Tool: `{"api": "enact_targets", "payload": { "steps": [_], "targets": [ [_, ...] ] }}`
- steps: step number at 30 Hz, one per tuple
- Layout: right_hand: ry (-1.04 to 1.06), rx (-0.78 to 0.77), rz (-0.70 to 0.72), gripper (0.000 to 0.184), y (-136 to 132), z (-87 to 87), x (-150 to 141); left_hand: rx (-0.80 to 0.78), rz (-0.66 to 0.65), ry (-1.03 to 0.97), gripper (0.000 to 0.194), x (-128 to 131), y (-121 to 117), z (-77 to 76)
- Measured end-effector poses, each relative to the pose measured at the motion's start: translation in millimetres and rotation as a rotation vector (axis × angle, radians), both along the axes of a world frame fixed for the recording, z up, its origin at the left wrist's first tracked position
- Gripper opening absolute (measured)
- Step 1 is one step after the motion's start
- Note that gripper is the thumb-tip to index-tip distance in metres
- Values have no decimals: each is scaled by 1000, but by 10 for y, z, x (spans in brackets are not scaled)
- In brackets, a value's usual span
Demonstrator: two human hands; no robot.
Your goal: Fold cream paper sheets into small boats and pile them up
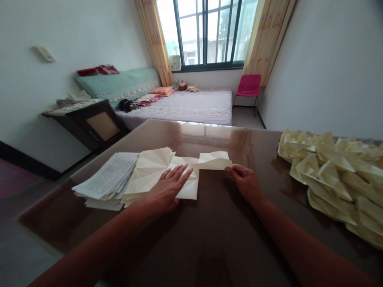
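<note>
My left hand lies flat with its fingers stretched out over a creased cream sheet of paper and the edge of a stack of creased paper. My right hand pinches the lower right corner of a partly folded piece of paper, whose near edge lifts a little. This piece reaches left to the sheet by my left fingers; whether the two are joined I cannot make out. Left of the creased stack sits a pile of printed pages.
Folded cream paper shapes are heaped along the right side of the brown glossy table. Beyond it stand a bed, a pink chair and a dark cabinet. A window with curtains is at the back.
</note>
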State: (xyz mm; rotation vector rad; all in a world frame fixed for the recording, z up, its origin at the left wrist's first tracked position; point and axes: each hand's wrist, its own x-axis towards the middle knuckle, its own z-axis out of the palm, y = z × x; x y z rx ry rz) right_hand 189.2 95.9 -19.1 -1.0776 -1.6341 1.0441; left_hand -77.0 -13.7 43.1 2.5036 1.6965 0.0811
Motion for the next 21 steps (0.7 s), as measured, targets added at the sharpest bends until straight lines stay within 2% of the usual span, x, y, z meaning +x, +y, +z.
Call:
{"api": "enact_targets", "payload": {
  "steps": [2, 4, 7, 9, 12, 15, 16, 18, 21],
  "targets": [
    [19, -15, 0, 31, -7, -4, -7, 55, 52, 49, 72, -140, -52, 18],
    [28, -10, -4, 29, -21, 7, -10, 199, 48, 14, 57, -224, -106, 134],
    [42, -2, 27, 28, -31, 26, -7, 508, 114, -14, 58, -383, -201, 363],
    [19, -10, 82, 24, -31, 32, -3, 571, 193, 1, 60, -578, -262, 392],
    [-109, -6, 165, 12, -27, 35, 19, 424, 296, 42, 60, -958, -345, 173],
    [-330, 85, 239, 14, -10, 48, 77, 113, 247, 130, 67, -1226, -445, -54],
    [-386, 122, 251, 18, 1, 55, 103, 83, 232, 143, 69, -1248, -478, -64],
    [-441, 165, 242, 22, 30, 74, 157, 58, 147, 123, 75, -1158, -516, 25],
    [-441, 137, 203, 22, 71, 125, 220, -13, -22, 35, 77, -688, -417, 236]
  ]
}}
